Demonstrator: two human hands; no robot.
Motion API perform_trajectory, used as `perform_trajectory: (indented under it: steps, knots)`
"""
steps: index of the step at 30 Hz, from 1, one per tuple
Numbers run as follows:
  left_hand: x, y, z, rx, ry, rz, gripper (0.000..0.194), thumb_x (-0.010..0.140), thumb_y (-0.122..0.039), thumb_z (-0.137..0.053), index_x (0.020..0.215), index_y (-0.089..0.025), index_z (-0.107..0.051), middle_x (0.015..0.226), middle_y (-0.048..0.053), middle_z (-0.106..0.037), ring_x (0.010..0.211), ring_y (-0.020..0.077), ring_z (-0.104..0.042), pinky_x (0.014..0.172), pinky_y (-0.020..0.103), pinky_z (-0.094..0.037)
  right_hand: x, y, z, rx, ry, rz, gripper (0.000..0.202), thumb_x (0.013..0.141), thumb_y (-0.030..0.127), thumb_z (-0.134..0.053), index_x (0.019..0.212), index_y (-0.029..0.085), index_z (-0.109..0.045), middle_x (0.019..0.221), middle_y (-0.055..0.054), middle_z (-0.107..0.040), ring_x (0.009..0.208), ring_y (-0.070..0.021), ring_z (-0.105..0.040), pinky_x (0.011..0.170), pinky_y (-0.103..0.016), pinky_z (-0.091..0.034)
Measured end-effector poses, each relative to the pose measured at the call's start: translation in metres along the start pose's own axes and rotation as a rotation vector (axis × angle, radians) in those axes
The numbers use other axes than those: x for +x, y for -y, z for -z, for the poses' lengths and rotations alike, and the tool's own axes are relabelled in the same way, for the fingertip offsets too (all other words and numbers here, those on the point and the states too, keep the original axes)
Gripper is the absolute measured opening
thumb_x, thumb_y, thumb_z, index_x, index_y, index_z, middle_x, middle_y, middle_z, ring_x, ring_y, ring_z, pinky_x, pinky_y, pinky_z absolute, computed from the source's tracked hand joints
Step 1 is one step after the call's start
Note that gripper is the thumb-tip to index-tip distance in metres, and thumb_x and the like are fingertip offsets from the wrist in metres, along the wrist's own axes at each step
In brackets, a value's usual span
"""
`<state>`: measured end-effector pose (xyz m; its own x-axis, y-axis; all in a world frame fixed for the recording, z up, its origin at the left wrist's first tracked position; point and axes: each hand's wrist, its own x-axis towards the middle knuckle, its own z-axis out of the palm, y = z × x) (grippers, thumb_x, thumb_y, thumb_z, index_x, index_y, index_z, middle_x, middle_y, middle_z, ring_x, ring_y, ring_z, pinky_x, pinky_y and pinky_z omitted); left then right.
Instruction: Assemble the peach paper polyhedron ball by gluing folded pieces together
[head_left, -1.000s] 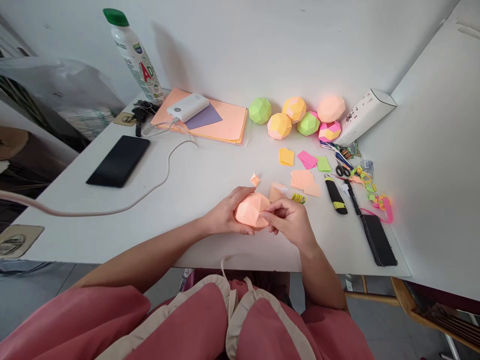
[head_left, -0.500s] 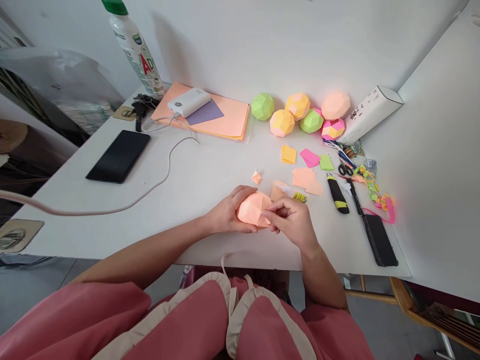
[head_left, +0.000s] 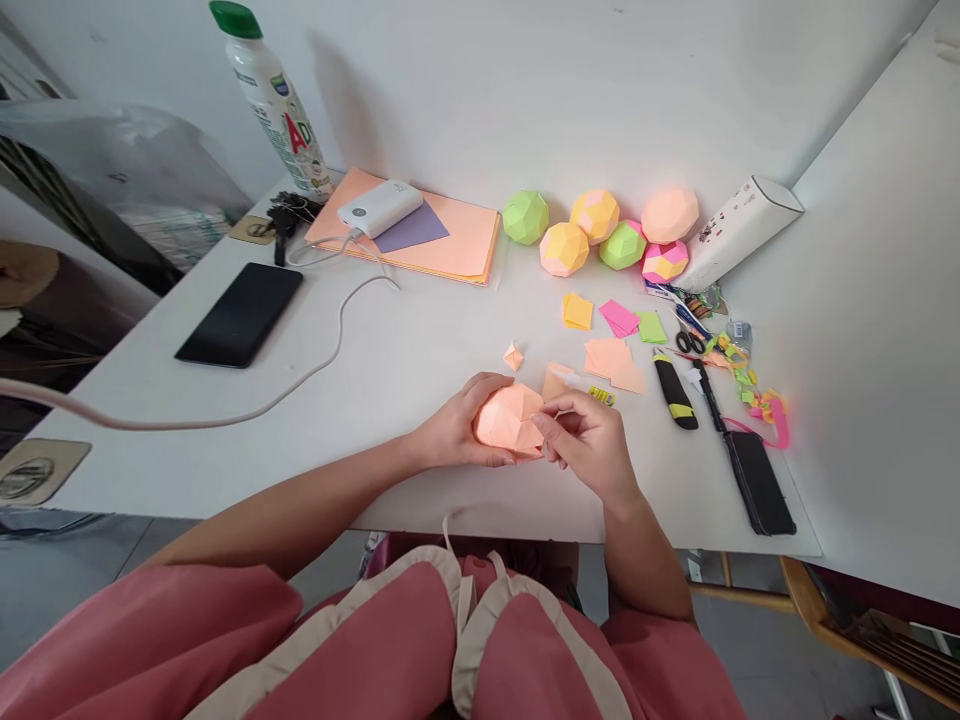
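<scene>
- Progress, judged from how things lie: the peach paper ball [head_left: 508, 417] looks nearly closed, most of its facets in place, with the work now at its right side.
- The left hand [head_left: 459, 425] is cupped around the ball and holds it just above the near edge of the table [head_left: 390, 350].
- The right hand [head_left: 589, 440] has its fingertips [head_left: 549, 428] pinched together at the ball's right edge, seemingly on a flap or small piece; what exactly they pinch is too small to tell.
- Done already, it seems: five finished balls [head_left: 600, 235] stand in a cluster at the back by the wall, green, yellow, pink and peach.
- Left over, likely for further units: a folded peach unit [head_left: 513, 356] just beyond the hands, a peach stack [head_left: 611, 360], and yellow, pink and green squares [head_left: 615, 318] behind it.
- Right of the hands lie a marker [head_left: 674, 392], scissors [head_left: 686, 340], bright scraps [head_left: 750, 390] and a dark phone [head_left: 757, 482].
- Farther left are a second phone [head_left: 240, 314], a cable [head_left: 225, 415], a power bank [head_left: 379, 208] on a paper pad [head_left: 457, 245], and a bottle [head_left: 274, 100].
- Nothing stands between the hands and the loose pieces; the clutter sits well apart to the right.
</scene>
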<state>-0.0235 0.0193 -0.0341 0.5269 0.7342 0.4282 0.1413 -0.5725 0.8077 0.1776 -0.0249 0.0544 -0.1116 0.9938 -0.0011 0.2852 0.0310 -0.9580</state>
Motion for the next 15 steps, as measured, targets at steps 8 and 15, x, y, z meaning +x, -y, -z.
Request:
perform_trajectory:
  steps: [8,15]
  knots:
    - [0.001,-0.003,-0.002,-0.227,-0.128,0.072,0.083,0.069,-0.062,-0.074,0.132,-0.022,-0.039,0.126,0.014,-0.049,0.114,0.0308,-0.054,0.094,0.047,-0.049,0.001,-0.004,0.011,-0.149,-0.110,0.197,0.016,0.082,0.038,-0.069,0.084,0.023,-0.063,0.078,0.000,-0.059,0.054,-0.0090,-0.050,0.050,-0.027,-0.046]
    - [0.000,-0.009,-0.003,-0.391,-0.199,0.196,0.082,0.071,-0.058,-0.076,0.133,-0.023,-0.035,0.126,0.012,-0.049,0.113,0.0282,-0.055,0.089,0.041,-0.053,0.003,-0.004,0.011,-0.235,0.053,0.274,0.013,0.080,0.036,-0.072,0.089,0.027,-0.069,0.111,-0.007,-0.059,0.110,-0.0228,-0.058,0.083,-0.036,-0.055]
